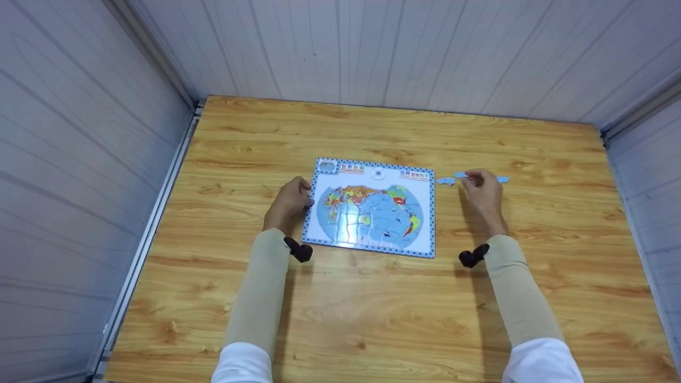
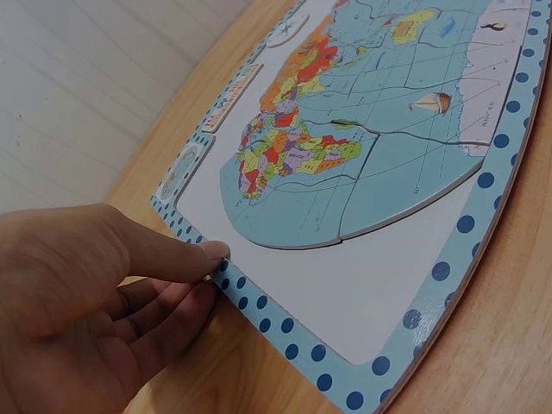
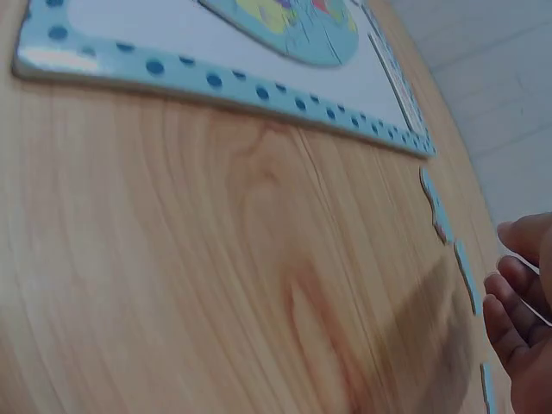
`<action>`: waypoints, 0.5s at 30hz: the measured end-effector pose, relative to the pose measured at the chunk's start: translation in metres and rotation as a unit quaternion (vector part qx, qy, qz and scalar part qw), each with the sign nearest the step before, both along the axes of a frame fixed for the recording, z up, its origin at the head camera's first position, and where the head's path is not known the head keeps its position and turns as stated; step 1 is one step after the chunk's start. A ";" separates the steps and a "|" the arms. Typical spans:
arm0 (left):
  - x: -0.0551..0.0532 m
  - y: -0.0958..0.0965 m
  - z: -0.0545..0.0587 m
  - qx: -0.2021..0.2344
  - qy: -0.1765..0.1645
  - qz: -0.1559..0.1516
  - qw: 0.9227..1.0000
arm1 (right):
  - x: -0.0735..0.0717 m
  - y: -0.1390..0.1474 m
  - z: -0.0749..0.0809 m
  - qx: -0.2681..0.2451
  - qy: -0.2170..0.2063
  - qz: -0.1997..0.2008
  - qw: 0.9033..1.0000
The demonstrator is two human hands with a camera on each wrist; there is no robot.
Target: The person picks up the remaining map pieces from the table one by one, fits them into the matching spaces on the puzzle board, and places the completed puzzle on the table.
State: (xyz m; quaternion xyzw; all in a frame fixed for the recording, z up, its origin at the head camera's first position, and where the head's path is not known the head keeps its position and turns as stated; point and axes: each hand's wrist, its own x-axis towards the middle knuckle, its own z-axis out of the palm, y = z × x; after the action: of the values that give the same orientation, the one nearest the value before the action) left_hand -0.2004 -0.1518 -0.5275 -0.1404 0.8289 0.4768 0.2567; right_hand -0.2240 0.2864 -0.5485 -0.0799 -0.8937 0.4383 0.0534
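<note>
A world-map jigsaw puzzle [image 1: 372, 213] lies on the wooden table, its white board edged in light blue with dark dots. My left hand [image 1: 290, 201] pinches the board's left edge, thumb [image 2: 213, 251] on the dotted border and the other fingers curled against the edge from below. To the right of the board, a light blue puzzle piece [image 3: 436, 207] with a wavy side lies nearest its corner. A second blue piece [image 3: 467, 278] sits just beyond it, beside the loosely bent fingers of my right hand [image 1: 484, 190]. Nothing shows between that thumb and those fingertips. A third blue piece [image 1: 503, 180] is partly behind the hand.
The wood-grain table [image 1: 362, 314] reaches pale panel walls [image 1: 340, 53] at the back and both sides. Black wrist devices [image 1: 300, 250] sit at both cuffs. A raised title strip [image 2: 233, 97] is set along the board's upper part.
</note>
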 end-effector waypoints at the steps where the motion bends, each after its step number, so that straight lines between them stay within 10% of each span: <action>1: 0.000 0.000 0.000 0.000 0.001 -0.001 1.000 | 0.000 0.004 -0.001 0.004 0.001 -0.005 1.000; 15: -0.001 -0.002 -0.005 -0.005 0.019 -0.019 1.000 | 0.009 0.043 -0.005 -0.002 -0.063 -0.075 0.995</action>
State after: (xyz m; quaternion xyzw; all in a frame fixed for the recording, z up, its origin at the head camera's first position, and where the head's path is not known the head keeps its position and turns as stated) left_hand -0.2010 -0.1543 -0.5320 -0.1173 0.8386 0.4699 0.2492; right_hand -0.2153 0.3297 -0.5534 -0.1745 -0.8857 0.4292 0.0293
